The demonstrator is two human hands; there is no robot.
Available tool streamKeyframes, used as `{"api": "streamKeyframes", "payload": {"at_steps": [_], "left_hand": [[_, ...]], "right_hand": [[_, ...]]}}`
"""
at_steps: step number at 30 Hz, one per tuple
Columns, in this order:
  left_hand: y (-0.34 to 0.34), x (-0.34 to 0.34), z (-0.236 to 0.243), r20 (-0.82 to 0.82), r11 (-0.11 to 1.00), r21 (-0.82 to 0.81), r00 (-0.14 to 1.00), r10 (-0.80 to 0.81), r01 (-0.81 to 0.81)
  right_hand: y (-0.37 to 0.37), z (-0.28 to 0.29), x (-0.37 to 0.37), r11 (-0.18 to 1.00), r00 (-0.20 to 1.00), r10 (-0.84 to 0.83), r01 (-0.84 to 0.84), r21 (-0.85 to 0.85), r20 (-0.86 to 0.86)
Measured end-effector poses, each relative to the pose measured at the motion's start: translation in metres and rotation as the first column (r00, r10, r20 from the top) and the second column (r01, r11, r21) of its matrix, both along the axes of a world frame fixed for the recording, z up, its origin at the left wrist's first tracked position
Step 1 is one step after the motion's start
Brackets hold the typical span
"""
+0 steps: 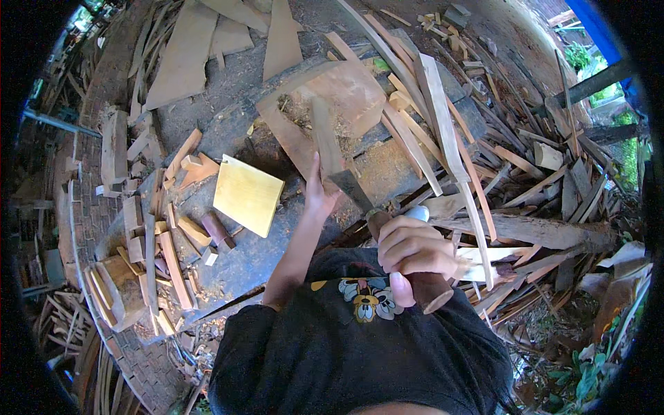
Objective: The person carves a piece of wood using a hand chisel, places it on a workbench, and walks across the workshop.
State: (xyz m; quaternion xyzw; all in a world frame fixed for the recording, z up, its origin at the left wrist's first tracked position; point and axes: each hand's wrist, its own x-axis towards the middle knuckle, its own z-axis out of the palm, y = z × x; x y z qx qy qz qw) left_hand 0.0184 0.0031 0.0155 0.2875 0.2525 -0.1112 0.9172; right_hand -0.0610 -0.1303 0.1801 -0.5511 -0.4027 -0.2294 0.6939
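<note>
My right hand (415, 252) is wrapped round the thick wooden handle of a flat-bladed chisel-like tool (354, 190). Its dark, broad blade points up and left, with the end by the lower end of a narrow piece of wood (324, 131). My left hand (321, 197) is closed round that narrow piece near its lower end, one finger lying along its side. The piece leans on a large wooden block (346, 90) with shavings on it. Most of the left fingers are hidden behind the wood.
A pale yellow square board (249, 195) and a dark cylindrical wooden piece (218, 230) lie at the left on the blue-grey work surface (266, 259). Long strips (443, 117) and heaped offcuts (532, 180) crowd the right. Flat boards (183, 59) lie at the far left.
</note>
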Motion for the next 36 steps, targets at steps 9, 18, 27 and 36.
{"api": "streamKeyframes", "payload": {"at_steps": [9,18,27,36], "left_hand": [[-0.007,-0.003,-0.043,-0.039,0.827,-0.553,0.988,-0.150,0.103],[0.000,-0.008,-0.041,0.061,0.887,-0.445,0.993,-0.102,0.119],[-0.002,0.004,-0.059,0.255,0.697,-0.653,0.953,-0.165,0.296],[-0.012,0.007,-0.041,-0.122,0.847,-0.530,0.986,-0.117,0.035]], "right_hand": [[0.017,0.000,0.011,0.999,0.996,-0.032,0.033,0.007,-0.083],[0.029,-0.021,0.030,0.994,0.999,0.014,-0.019,-0.109,-0.047],[0.046,-0.025,0.033,0.967,1.000,-0.013,0.017,-0.253,0.019],[0.047,-0.036,0.038,0.986,0.983,-0.093,0.113,-0.121,0.155]]}}
